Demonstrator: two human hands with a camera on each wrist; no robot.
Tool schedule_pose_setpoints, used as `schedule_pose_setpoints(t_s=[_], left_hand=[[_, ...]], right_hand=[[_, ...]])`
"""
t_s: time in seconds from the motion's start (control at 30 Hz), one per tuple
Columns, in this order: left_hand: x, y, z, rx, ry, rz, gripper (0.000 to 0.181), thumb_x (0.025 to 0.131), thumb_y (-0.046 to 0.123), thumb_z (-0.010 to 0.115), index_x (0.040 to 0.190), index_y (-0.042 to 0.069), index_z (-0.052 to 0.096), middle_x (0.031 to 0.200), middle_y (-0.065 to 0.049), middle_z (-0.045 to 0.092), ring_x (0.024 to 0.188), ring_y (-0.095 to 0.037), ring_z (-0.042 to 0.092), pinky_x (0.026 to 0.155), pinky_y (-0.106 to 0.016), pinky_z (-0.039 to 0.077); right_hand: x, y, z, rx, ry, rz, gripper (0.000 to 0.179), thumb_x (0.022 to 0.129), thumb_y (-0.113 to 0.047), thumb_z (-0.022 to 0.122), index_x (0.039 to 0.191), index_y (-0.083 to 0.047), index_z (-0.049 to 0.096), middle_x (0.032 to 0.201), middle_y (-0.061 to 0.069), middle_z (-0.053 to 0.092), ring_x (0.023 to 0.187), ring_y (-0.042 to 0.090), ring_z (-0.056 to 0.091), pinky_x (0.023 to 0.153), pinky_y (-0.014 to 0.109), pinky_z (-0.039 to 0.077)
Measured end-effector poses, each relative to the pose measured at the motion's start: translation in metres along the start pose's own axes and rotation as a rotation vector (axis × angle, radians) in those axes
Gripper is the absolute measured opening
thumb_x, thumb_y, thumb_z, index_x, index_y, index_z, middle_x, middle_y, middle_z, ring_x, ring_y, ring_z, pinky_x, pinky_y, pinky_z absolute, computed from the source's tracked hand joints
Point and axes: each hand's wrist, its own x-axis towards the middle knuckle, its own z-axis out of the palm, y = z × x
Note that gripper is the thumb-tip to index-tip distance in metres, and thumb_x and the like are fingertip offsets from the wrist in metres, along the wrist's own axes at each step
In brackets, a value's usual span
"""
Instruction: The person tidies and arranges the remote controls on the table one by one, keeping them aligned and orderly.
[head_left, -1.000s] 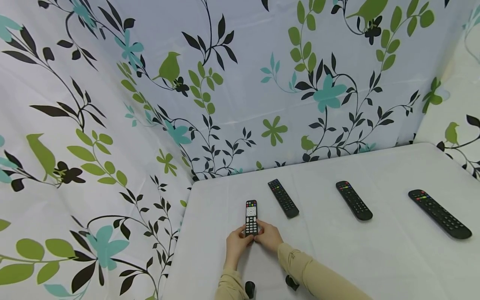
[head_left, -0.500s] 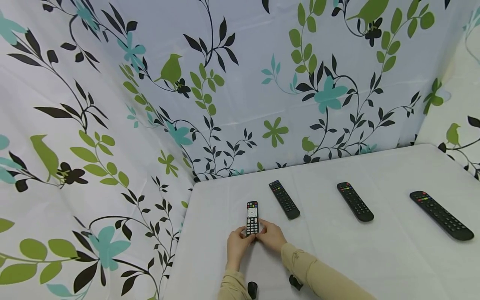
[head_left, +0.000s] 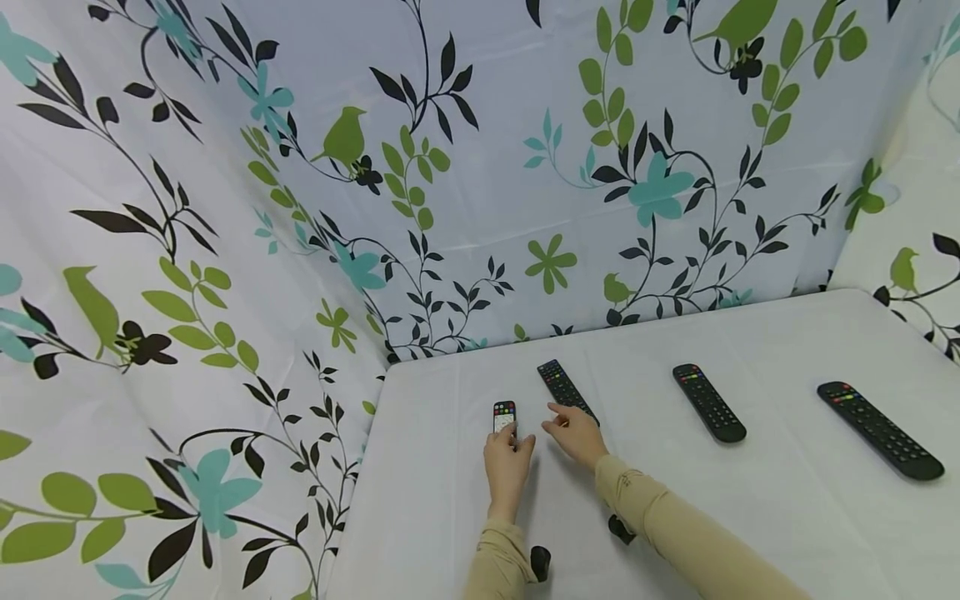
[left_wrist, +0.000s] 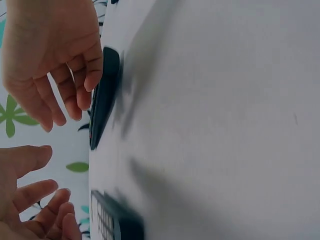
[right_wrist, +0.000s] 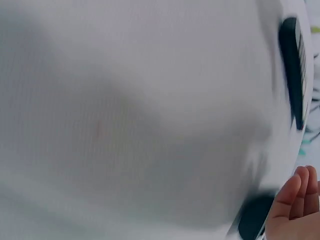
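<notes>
A small black remote control with white and coloured buttons (head_left: 505, 412) lies on the white table, its lower part covered by my left hand (head_left: 507, 468). In the left wrist view, that hand's fingers (left_wrist: 31, 192) hang loosely bent beside the small remote (left_wrist: 107, 220), holding nothing. My right hand (head_left: 577, 435) hovers over the lower end of a longer black remote (head_left: 561, 383), partly hiding it. Its fingers are spread loosely and grip nothing in the left wrist view. The right wrist view has the right hand (right_wrist: 297, 210) at the lower corner by a dark remote end (right_wrist: 255, 215).
Two more black remotes lie further right on the table: one in the middle (head_left: 709, 403) and one near the right side (head_left: 879, 431). A curtain printed with leaves and birds (head_left: 480, 200) encloses the table's back and sides. Small black pieces sit by both wrists.
Both hands have let go of the small remote, which stays in place. My right hand has moved right and forward to the longer remote; the left has shifted forward and slightly right.
</notes>
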Motion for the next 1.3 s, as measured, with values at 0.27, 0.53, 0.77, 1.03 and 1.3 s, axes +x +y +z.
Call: schedule_pose_setpoints(t_s=[0.27,0.53,0.77,1.03,1.3], left_hand=[[0.005,0.022,0.037,-0.084,-0.067,-0.003,0.043,0.079,0.016,0.069,0.119,0.003,0.061,0.082,-0.012,0.058,0.068,-0.010,0.043,0.060,-0.022,0.034],[0.009,0.037,0.059,-0.147,-0.158,-0.011,0.050,0.078,0.012,0.068,0.124,-0.003,0.055,0.077,-0.011,0.059,0.066,-0.009,0.045,0.060,-0.020,0.035],[0.011,0.042,0.070,-0.150,-0.215,-0.044,0.052,0.079,0.007,0.066,0.127,-0.006,0.052,0.074,-0.006,0.055,0.066,-0.010,0.044,0.060,-0.021,0.036],[0.012,0.035,0.076,-0.082,-0.270,-0.031,0.054,0.077,0.002,0.065,0.127,-0.009,0.050,0.068,-0.001,0.048,0.062,-0.009,0.038,0.056,-0.018,0.032],[0.013,0.027,0.065,-0.014,-0.325,0.023,0.054,0.074,-0.003,0.061,0.127,-0.007,0.052,0.064,0.000,0.047,0.058,-0.010,0.037,0.053,-0.020,0.033]], right_hand=[[0.023,0.021,-0.041,-0.067,0.002,0.028,0.045,0.089,-0.024,0.058,0.128,-0.002,0.055,0.099,0.016,0.059,0.087,0.024,0.056,0.072,0.034,0.046],[0.035,0.042,-0.063,-0.118,-0.044,0.042,0.046,0.089,-0.019,0.053,0.132,-0.002,0.050,0.112,0.024,0.058,0.102,0.035,0.058,0.086,0.045,0.048],[0.035,0.051,-0.065,-0.130,-0.127,0.047,0.050,0.083,-0.007,0.051,0.132,0.003,0.048,0.109,0.025,0.060,0.096,0.033,0.060,0.077,0.039,0.050],[0.031,0.055,-0.060,-0.173,-0.162,0.011,0.044,0.079,-0.003,0.051,0.122,0.005,0.057,0.103,0.024,0.064,0.092,0.031,0.058,0.086,0.046,0.045],[0.025,0.054,-0.050,-0.179,-0.190,0.029,0.041,0.083,-0.005,0.053,0.123,0.003,0.057,0.106,0.024,0.063,0.094,0.030,0.059,0.085,0.046,0.046]])
